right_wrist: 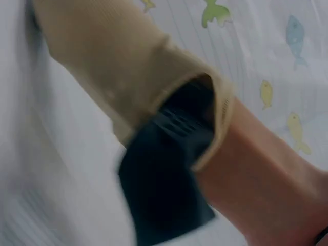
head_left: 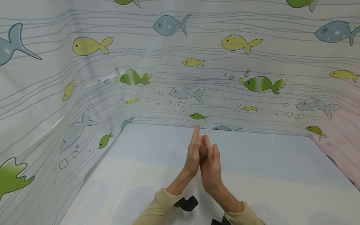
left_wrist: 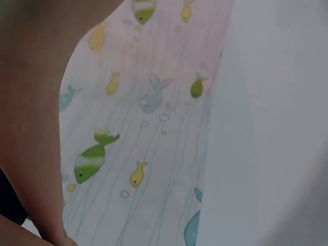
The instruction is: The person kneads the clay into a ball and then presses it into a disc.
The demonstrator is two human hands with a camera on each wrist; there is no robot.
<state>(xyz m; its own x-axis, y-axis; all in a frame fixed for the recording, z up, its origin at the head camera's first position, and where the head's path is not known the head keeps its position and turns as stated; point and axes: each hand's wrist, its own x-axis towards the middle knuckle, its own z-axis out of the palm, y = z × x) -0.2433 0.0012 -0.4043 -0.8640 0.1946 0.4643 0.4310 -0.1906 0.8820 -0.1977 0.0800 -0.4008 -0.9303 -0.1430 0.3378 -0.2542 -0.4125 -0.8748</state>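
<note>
Left grip (head_left: 192, 156) and right grip (head_left: 211, 170) are both straight-fingered, palms facing — a brown rounded thing (head_left: 203, 153) sits between them, too shaded to identify. The pale worktop (head_left: 267, 162) lies beneath the grips; beyond them rises a fish-print sheet (head_left: 157, 109) — tan sleeves (head_left: 161, 204) cover the forearms behind.

Brown patch (head_left: 203, 153) between left hand (head_left: 192, 156) and right hand (head_left: 212, 172) half hidden, identity unclear. Right sleeve (head_left: 244, 216) runs off bottom edge.

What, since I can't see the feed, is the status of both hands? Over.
Left hand, right hand: close together, fingers extended, over pale surface. Held item: cannot tell, gap shadowed. In the way: nothing seen; fish-print sheet beyond.
</note>
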